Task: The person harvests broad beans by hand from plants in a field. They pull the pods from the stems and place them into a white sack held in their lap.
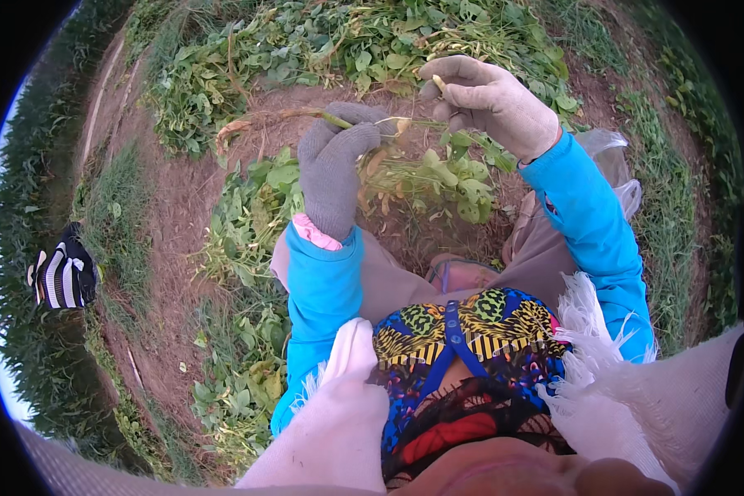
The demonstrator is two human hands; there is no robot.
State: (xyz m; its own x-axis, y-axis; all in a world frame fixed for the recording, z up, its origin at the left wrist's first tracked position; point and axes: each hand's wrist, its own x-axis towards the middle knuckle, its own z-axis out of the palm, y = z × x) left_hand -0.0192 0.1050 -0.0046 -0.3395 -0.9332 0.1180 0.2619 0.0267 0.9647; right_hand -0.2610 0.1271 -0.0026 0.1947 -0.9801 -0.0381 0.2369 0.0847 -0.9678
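My left hand (340, 162), in a grey knit glove, grips the green stem (336, 119) of an uprooted leafy plant, apparently a bean plant. Its dry brown root (273, 116) sticks out to the left. Leaves and stalks (452, 177) hang below and to the right, between my hands. Another pale pod (403, 126) shows just right of my left fingertips. My right hand (502, 105), in a cream glove, is raised at the upper right. It pinches a small pale pod (438, 82) between thumb and fingers.
Heaped leafy plants (378, 46) lie on bare soil ahead, and more plants (248, 372) run along my left. A clear plastic bag (614, 161) sits by my right forearm. My sandalled foot (462, 274) is below. Another person (65, 273) is at far left, before tall crops.
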